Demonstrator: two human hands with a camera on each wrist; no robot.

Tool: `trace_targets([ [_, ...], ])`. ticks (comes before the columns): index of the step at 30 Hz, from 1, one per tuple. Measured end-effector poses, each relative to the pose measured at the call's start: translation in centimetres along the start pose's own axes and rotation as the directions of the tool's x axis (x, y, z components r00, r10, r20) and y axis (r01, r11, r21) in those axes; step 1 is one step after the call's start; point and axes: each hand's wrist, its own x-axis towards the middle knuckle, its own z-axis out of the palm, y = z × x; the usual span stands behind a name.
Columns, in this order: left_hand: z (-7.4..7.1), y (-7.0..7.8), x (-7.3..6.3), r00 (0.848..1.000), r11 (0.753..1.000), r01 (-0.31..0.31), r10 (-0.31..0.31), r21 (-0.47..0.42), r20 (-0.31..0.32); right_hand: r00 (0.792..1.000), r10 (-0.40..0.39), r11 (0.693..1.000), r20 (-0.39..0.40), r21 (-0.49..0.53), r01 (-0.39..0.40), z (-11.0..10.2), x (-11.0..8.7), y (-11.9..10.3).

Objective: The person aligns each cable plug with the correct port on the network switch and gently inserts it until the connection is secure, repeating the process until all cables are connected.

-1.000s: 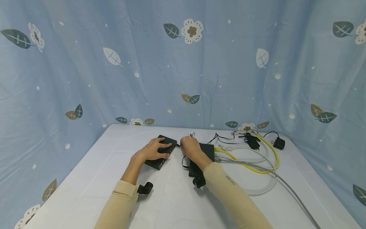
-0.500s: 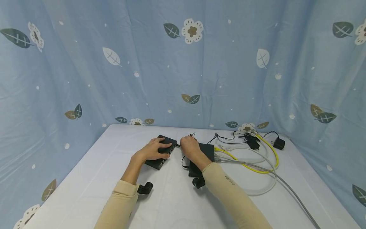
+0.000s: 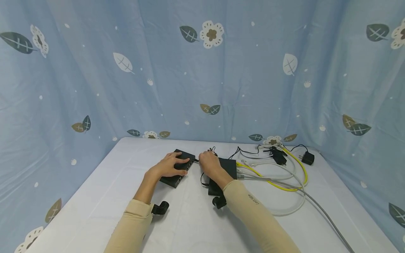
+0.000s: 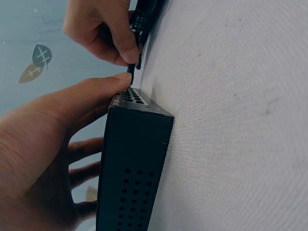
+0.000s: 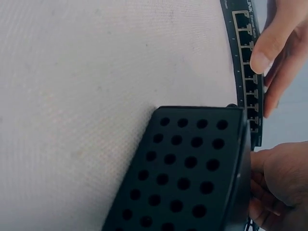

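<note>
A black Ethernet switch [image 3: 172,181] lies flat left of the middle of the table, its row of ports facing right, as the right wrist view also shows. My left hand [image 3: 167,166] rests on its top with spread fingers, the thumb at the port-side edge. Beside that switch's far corner, my right hand [image 3: 210,164] pinches a small black plug [image 4: 131,72] between thumb and fingers. The plug's end is right at the port side. Under my right forearm sits a second black network box [image 3: 228,164], with round vent holes along one side [image 5: 187,163].
Yellow [image 3: 303,168], grey [image 3: 326,212] and white cables [image 3: 294,211] run from the second box across the right side. Black power adapters [image 3: 280,159] with thin cords lie at the back right. A patterned blue curtain [image 3: 171,88] hangs behind the white-covered table [image 3: 95,196].
</note>
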Motion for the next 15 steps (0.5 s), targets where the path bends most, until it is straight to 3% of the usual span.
trace_targets([
  [9, -0.03, 0.01, 0.01, 1.000, 1.000, 0.009, -0.009, -0.008, 0.001, 0.998, 0.023, 1.000, -0.058, 0.011, -0.022, 0.20, -0.28, -0.04],
  [15, -0.05, 0.17, 0.05, 1.000, 1.000, 0.007, -0.007, -0.003, 0.003, 0.998, 0.035, 0.999, -0.049, -0.001, -0.035, 0.61, -0.21, -0.17],
])
